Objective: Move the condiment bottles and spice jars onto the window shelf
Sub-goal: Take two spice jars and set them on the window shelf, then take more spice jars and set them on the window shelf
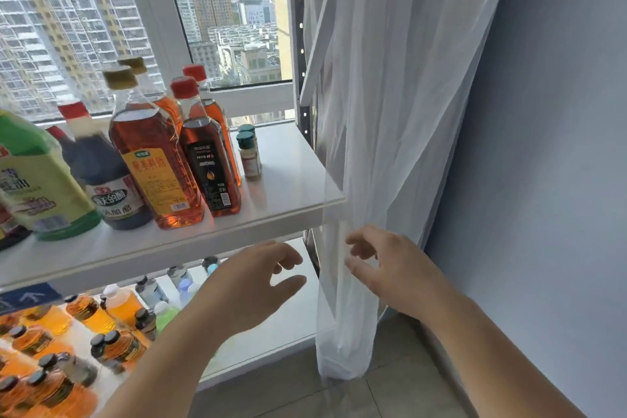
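On the white window shelf [291, 180] stand several bottles: a green-capped one [37, 176] at the left, a dark vinegar bottle [101, 173], amber bottles with gold caps [152, 159] and red caps [207, 159]. Two small spice jars with green lids [249, 154] stand at the row's right end. My left hand [258, 278] hovers open below the shelf's front edge, holding nothing. My right hand [390, 268] is at the sheer white curtain [373, 112] with fingers spread; the cloth lies over its fingertips.
A lower white shelf [271, 332] carries several amber bottles with black caps [112, 346] and pale bottles [152, 292]. A blue-grey wall [543, 180] stands to the right, tiled floor [356, 394] below. The window frame [251, 95] is behind the shelf.
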Available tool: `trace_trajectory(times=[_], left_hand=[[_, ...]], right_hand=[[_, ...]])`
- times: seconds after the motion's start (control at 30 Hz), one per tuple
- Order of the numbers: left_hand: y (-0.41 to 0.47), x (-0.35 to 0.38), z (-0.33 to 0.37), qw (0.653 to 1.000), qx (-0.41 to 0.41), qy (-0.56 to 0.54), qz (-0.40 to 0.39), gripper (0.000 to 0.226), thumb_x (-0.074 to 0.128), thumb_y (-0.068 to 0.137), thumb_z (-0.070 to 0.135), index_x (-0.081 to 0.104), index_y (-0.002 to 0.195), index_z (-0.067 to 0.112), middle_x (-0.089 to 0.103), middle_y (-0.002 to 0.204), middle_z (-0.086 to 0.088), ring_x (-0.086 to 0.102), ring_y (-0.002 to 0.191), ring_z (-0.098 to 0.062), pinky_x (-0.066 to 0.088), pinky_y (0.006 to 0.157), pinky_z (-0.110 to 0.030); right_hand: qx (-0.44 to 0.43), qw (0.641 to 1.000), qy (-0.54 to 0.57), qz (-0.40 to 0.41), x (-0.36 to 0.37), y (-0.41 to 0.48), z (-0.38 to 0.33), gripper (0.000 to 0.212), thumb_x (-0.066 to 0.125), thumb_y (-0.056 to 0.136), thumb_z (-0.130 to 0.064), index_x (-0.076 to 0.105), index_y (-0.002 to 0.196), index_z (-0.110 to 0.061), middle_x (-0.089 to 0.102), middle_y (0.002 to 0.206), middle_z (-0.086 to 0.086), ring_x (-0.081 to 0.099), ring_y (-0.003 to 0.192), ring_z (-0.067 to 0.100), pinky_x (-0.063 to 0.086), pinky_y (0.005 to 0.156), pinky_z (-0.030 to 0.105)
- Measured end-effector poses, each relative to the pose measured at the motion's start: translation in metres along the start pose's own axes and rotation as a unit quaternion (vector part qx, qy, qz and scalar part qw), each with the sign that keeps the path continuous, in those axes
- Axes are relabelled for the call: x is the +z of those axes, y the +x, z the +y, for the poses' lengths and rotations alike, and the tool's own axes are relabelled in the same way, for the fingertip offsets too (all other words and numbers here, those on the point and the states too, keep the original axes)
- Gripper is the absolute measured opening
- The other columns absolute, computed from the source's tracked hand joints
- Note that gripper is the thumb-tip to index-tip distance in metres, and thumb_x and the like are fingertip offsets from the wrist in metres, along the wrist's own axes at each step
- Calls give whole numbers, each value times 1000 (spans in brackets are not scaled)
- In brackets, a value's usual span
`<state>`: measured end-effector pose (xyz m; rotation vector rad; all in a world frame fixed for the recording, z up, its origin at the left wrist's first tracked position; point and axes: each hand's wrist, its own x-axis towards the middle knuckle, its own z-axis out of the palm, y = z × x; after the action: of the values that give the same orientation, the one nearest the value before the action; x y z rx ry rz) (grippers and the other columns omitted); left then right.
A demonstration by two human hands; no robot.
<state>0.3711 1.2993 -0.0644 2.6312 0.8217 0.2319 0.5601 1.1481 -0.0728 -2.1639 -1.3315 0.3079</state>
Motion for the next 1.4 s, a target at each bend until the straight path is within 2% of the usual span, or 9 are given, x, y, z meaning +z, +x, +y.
trace_trajectory(times=[0.17,0.37,0.5,0.63,0.73,0.97,1.07,1.2,1.4], left_hand=[[-21,-8,4,996,83,9,-25,23,63,93,52,63,114,42,61,106,25,59,99,2,49,84,-22],[-59,-4,7,983,170,-10,-69,24,63,93,53,63,115,43,61,107,27,60,99,2,52,88,-24],[-87,7,19,969,226,-21,-98,26,61,94,54,63,117,42,61,107,26,58,98,7,49,86,-19],[-109,14,38,953,274,-36,-123,27,59,95,54,63,119,42,61,110,25,58,102,4,51,91,-24],[-120,21,53,941,304,-50,-140,28,61,95,51,63,121,40,61,110,24,59,103,4,49,91,-22],[-159,40,125,904,392,-40,-167,26,62,93,55,62,116,43,61,108,26,60,100,5,48,87,-16],[-192,50,165,884,433,-35,-173,28,61,93,57,61,118,45,60,108,28,59,100,6,51,89,-21],[-250,68,214,858,476,-15,-193,30,59,94,58,59,121,45,57,109,30,58,103,5,45,88,-19],[-368,95,274,803,556,35,-212,38,54,96,60,55,130,44,57,125,25,56,114,-1,45,101,-27]], right_hand=[[66,997,-12,46,7,-51,-23,36,61,97,-49,58,129,-33,66,115,-19,63,100,1,48,85,14],[138,986,-17,87,25,-128,-53,34,62,96,-50,59,126,-34,64,111,-21,62,101,1,57,90,27],[193,975,-14,110,29,-184,-67,29,63,96,-47,60,123,-34,63,109,-20,62,102,1,55,89,27],[235,960,-29,147,25,-229,-77,29,64,96,-45,61,122,-32,63,107,-19,62,100,3,56,89,29],[260,950,-29,170,19,-262,-83,30,65,96,-45,62,123,-32,63,108,-18,61,102,0,54,91,28],[327,917,-48,222,-5,-364,-93,34,62,97,-44,57,129,-33,61,110,-20,59,104,-1,51,92,27],[363,897,-61,244,-14,-422,-96,34,63,97,-43,58,130,-32,62,112,-20,59,105,-1,51,93,26],[414,867,-72,268,-16,-511,-102,34,63,96,-46,58,128,-34,62,113,-22,59,106,-1,51,93,26],[492,824,-81,269,-3,-657,-126,38,59,97,-51,55,131,-36,60,122,-21,58,109,2,51,95,30]])
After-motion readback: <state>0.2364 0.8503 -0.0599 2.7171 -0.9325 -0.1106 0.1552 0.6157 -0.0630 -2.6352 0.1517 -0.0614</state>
